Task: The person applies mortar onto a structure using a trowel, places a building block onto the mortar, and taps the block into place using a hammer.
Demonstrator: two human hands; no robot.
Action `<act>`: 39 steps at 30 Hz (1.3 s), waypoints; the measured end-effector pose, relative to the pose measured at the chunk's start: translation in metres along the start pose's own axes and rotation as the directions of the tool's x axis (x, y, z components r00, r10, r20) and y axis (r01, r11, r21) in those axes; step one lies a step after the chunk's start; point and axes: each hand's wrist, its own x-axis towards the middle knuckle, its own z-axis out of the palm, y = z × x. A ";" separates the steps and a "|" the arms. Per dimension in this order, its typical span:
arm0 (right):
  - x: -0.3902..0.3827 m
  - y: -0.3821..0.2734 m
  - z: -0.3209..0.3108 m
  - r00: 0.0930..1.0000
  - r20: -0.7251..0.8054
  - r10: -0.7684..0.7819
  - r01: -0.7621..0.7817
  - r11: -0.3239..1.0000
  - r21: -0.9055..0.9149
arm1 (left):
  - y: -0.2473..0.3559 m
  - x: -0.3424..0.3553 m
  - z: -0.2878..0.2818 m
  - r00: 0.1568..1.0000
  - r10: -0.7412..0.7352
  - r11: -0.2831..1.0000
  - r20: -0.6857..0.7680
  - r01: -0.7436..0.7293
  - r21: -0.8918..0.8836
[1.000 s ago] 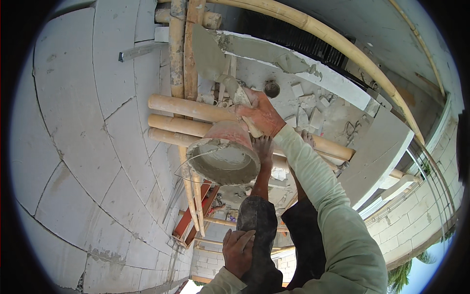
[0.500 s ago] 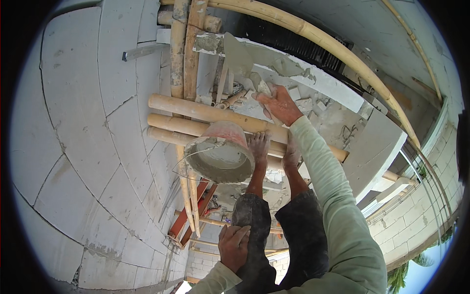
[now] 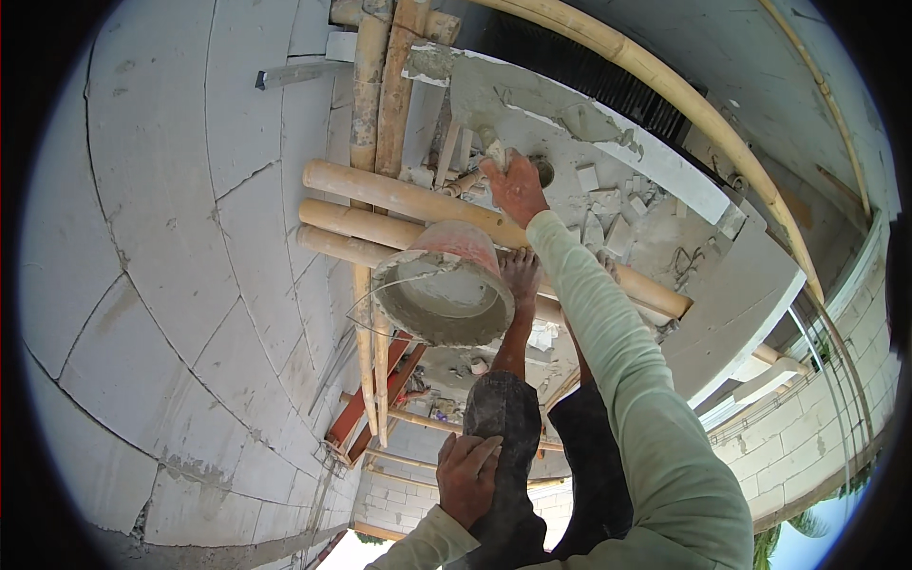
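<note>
My right hand [image 3: 516,187] is closed around the handle of a mortar-coated trowel [image 3: 496,150]. The grey blade is against the top of a white block course [image 3: 665,169], at its left end, where wet mortar [image 3: 541,100] is spread. Blade and mortar share one colour, so the blade's outline is hard to make out. My left hand [image 3: 468,478] lies on my left knee with its fingers stretched over the dark trousers, holding nothing. Between the wall and my feet, a reddish bucket [image 3: 456,242] with a thin wire handle sits on bamboo poles, grey mortar inside it.
Bamboo poles [image 3: 408,195] form the platform under my bare feet. Upright poles [image 3: 370,95] stand beside the pale block wall [image 3: 152,190] at left. A long curved bamboo pole [image 3: 655,76] crosses beyond the block course. Broken block pieces [image 3: 617,233] lie below.
My right hand has moved left and slightly up with the trowel, toward the block course's left end. More mortar lies flattened there. The view has shifted slightly; my left hand stays on the knee.
</note>
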 end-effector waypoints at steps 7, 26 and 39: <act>0.002 -0.015 0.021 0.995 -0.072 -0.069 0.048 0.965 -0.258 | -0.001 0.001 -0.002 1.000 -0.020 1.000 0.011 0.020 -0.022; -0.066 0.036 -0.076 0.969 -0.245 -0.041 -0.067 0.908 -0.415 | 0.002 0.001 -0.001 0.998 0.014 1.000 0.063 -0.015 0.019; -0.093 0.080 -0.163 0.942 -0.299 -0.153 -0.068 0.785 -0.615 | 0.003 -0.002 0.005 0.999 0.004 1.000 0.046 -0.005 0.029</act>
